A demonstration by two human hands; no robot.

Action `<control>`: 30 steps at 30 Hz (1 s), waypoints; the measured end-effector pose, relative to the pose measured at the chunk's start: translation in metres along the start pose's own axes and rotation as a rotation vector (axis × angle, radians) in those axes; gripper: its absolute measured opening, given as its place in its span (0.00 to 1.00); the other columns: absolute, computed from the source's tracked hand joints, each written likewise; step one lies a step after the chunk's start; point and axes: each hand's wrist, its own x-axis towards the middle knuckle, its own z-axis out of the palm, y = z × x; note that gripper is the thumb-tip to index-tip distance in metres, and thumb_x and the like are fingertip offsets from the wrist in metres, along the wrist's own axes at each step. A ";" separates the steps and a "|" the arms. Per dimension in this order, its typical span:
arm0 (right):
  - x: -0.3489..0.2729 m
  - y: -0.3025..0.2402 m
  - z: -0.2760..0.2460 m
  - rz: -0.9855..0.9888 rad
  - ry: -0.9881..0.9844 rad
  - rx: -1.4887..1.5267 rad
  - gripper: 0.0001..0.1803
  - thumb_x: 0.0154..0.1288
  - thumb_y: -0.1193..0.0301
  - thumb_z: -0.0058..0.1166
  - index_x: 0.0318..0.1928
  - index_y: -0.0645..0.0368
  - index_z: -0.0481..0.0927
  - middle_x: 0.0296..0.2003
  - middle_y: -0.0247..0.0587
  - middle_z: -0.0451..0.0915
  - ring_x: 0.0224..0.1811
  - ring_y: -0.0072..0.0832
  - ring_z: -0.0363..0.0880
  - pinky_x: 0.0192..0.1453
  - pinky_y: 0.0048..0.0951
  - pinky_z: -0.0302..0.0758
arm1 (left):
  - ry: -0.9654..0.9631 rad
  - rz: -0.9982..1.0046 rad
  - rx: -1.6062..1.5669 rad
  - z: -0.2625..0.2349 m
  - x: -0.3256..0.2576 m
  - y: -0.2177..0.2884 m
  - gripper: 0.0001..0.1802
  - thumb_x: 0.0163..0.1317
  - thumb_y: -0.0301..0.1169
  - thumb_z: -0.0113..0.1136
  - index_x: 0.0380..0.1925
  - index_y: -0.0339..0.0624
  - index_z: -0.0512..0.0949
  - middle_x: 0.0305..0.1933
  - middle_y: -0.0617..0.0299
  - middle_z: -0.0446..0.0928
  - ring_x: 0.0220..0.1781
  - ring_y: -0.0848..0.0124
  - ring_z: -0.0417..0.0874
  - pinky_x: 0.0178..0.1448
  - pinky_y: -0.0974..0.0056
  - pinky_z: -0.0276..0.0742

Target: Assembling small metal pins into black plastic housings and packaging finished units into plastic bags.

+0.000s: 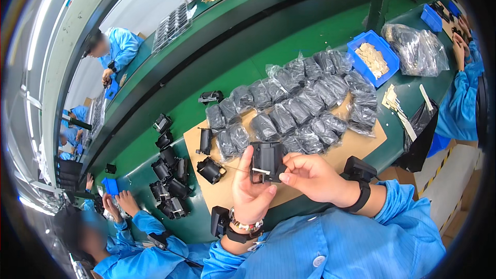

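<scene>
A black plastic housing [266,158] is held up over the near part of a tan cardboard sheet [214,199]. My left hand [250,190] supports it from the left and below, index finger stretched along its side. With thumb and fingers closed, my right hand [316,176] pinches its right edge. A small pale strip [260,171] lies across the housing's lower part, close to my left thumb. Left of my hands, a similar black housing [211,170] rests on the cardboard, and another housing [204,141] stands just beyond it.
Many plastic-wrapped black parts [281,119] cover the cardboard's far side. More unwrapped housings [170,178] are heaped to the left. A blue bin [391,62] of pale pieces stands far right, near a clear bag [415,50] and pale strips [395,101]. Co-workers sit on both sides.
</scene>
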 end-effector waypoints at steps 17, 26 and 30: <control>-0.002 0.004 0.001 -0.072 0.105 -0.226 0.05 0.62 0.76 0.53 0.30 0.66 0.74 0.27 0.32 0.74 0.30 0.14 0.71 0.34 0.19 0.70 | 0.107 0.069 0.099 0.009 0.000 -0.007 0.41 0.47 0.11 0.51 0.65 0.34 0.51 0.57 0.46 0.70 0.57 0.59 0.74 0.62 0.56 0.67; -0.002 -0.018 0.000 -0.154 0.128 -0.614 0.05 0.57 0.75 0.56 0.30 0.65 0.76 0.26 0.39 0.77 0.28 0.20 0.75 0.30 0.22 0.72 | 0.105 0.047 -0.031 0.006 0.001 -0.009 0.41 0.48 0.12 0.52 0.65 0.36 0.52 0.56 0.46 0.70 0.57 0.57 0.73 0.63 0.52 0.67; 0.002 -0.030 0.000 -0.346 0.226 -0.766 0.05 0.54 0.76 0.58 0.28 0.65 0.77 0.24 0.40 0.76 0.25 0.26 0.75 0.28 0.23 0.71 | 0.119 0.025 -0.043 0.004 -0.001 -0.009 0.42 0.47 0.14 0.53 0.65 0.37 0.53 0.57 0.47 0.69 0.58 0.57 0.72 0.63 0.52 0.66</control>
